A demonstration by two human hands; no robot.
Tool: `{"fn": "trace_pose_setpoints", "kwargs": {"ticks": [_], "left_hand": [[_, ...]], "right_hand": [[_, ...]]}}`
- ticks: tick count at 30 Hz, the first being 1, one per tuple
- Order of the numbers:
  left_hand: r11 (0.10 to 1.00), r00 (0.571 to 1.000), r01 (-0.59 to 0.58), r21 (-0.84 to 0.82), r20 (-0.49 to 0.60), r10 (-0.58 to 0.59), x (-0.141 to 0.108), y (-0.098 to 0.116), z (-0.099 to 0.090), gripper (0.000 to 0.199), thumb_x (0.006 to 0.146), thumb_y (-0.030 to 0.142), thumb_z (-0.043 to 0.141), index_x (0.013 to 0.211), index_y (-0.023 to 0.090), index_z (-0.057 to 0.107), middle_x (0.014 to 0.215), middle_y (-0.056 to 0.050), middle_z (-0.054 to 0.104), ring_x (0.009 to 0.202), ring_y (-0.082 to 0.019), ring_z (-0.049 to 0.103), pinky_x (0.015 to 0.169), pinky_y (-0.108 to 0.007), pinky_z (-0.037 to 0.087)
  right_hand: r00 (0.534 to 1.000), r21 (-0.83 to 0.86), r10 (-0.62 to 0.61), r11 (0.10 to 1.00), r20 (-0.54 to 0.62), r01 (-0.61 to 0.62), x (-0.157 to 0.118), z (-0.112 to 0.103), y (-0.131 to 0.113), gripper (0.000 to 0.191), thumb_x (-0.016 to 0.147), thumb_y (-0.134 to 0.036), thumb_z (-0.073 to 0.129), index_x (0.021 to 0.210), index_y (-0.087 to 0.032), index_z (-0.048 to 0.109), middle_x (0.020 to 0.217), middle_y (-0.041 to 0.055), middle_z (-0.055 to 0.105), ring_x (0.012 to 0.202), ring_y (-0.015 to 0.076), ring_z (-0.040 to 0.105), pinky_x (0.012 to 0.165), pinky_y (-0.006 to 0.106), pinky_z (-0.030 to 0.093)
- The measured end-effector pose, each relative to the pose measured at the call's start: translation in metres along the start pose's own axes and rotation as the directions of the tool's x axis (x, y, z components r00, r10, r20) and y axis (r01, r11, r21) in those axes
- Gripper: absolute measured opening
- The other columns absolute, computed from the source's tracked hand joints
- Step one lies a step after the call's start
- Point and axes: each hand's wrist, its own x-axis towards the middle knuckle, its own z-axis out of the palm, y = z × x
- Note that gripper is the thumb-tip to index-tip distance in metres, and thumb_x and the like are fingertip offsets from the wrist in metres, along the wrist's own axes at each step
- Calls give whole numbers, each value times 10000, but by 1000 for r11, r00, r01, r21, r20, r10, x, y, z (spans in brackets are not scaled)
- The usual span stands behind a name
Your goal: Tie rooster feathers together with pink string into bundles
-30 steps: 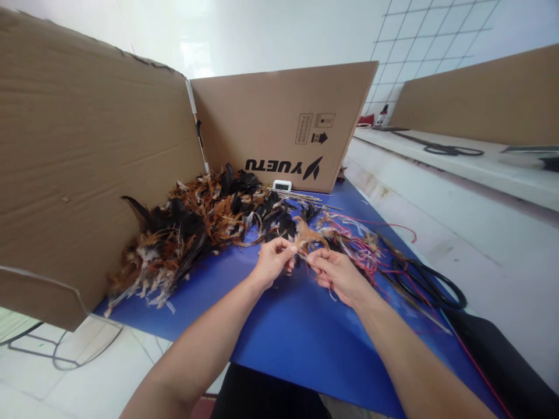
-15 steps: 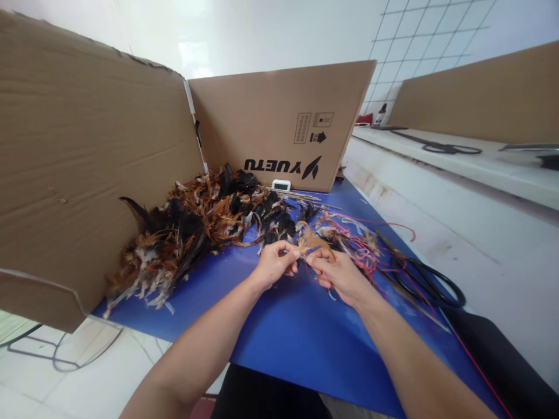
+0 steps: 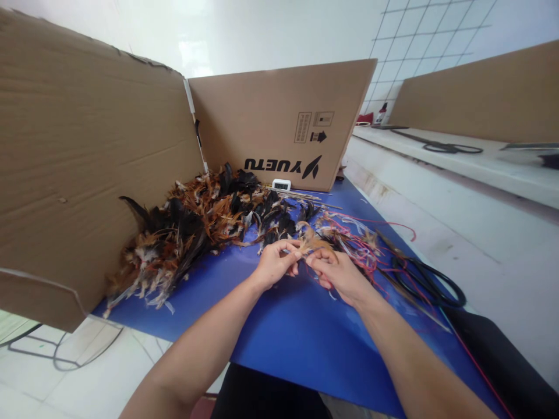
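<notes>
Light brown feathers (image 3: 311, 240) stand up between my two hands, above the blue table top (image 3: 279, 326). My left hand (image 3: 280, 262) is closed, its thumb and forefinger pinching the base of these feathers. Close beside it, my right hand (image 3: 332, 270) is also closed in a pinch at the feathers' lower right side; whether it grips a feather or a strand there is hidden by the fingers. Just past the hands lie black feathers (image 3: 286, 226). A tangle of pink string (image 3: 365, 247) with feathers among it rests right of my right hand.
A large heap of brown and black feathers (image 3: 187, 227) fills the left side against cardboard panels (image 3: 279, 122). A small white digital clock (image 3: 281, 185) and thin sticks (image 3: 305, 198) lie at the back. Black-handled scissors (image 3: 430, 282) and a black object (image 3: 498, 355) are at the right.
The light brown feathers between my fingers have shifted slightly and spread differently. Both hands stay in nearly the same place.
</notes>
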Motion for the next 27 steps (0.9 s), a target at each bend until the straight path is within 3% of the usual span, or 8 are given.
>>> {"fn": "trace_pose_setpoints", "kwargs": {"ticks": [3,5,7,13,27], "left_hand": [[1000,1000,2,23,30,-3,0,-2,0,311,703,405,666,707,119,541,844,-78,660,408,-39,508,396,-190,438],[998,999,18,55,42,-20,-1,-3,-1,306,714,409,656,724,125,543,589,-9,603,409,-63,507,412,-191,442],[996,998,31,84,45,-35,-1,-3,-1,309,716,418,651,733,127,548,486,24,545,414,-76,510,428,-194,446],[995,998,50,92,32,-53,-1,-1,0,329,695,438,660,699,132,538,462,30,532,394,-72,481,428,-203,433],[991,993,117,-65,-15,-119,0,2,-1,309,668,393,695,712,131,538,483,20,559,399,-71,490,435,-195,425]], "right_hand": [[1000,-1,-16,1000,13,16,-1,-1,1,236,682,-329,669,687,-154,510,518,-71,423,369,17,297,335,175,235],[999,-3,-30,1000,27,30,-1,-2,2,244,693,-339,670,715,-153,514,543,-66,433,376,18,308,337,177,239],[998,3,-44,999,41,44,-1,-3,3,254,696,-351,673,741,-152,523,573,-62,441,388,19,311,338,177,238],[997,32,-50,998,58,48,-3,-2,1,273,691,-367,686,746,-154,523,594,-61,424,416,24,314,343,170,243],[1000,-36,23,999,-17,-24,0,0,0,204,657,-310,661,651,-157,527,486,-73,434,341,14,295,328,167,235]]}}
